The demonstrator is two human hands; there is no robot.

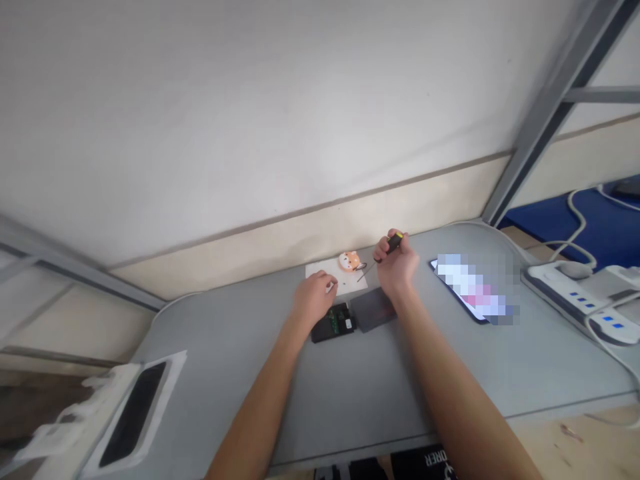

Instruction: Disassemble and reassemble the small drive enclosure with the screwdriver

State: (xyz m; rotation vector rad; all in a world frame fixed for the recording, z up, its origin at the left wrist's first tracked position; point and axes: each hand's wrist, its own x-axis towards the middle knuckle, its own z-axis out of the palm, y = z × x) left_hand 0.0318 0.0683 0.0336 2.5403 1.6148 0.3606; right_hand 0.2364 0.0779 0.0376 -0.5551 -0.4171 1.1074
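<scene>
My right hand [397, 267] is wrapped round the black and yellow handle of a screwdriver [395, 241], whose thin shaft slants down to the left over a white sheet of paper [320, 268]. Over the left part of that sheet, my left hand [316, 295] has its fingers curled together; anything between them is too small to make out. Just below it lies an opened black device [333, 323] with a green circuit board showing. A dark flat cover [371, 311] sits beside the device, partly behind my right wrist. On the paper rests an orange and white animal-face trinket [349, 261] with a dark loop.
To the right lies a lit phone [465, 287], its screen blurred out. Beyond it a white power strip [580, 300] with cables stands at the grey table's [225, 347] right side. A dark phone-like slab [134, 413] on white paper lies at the left. Wall behind; metal posts both sides.
</scene>
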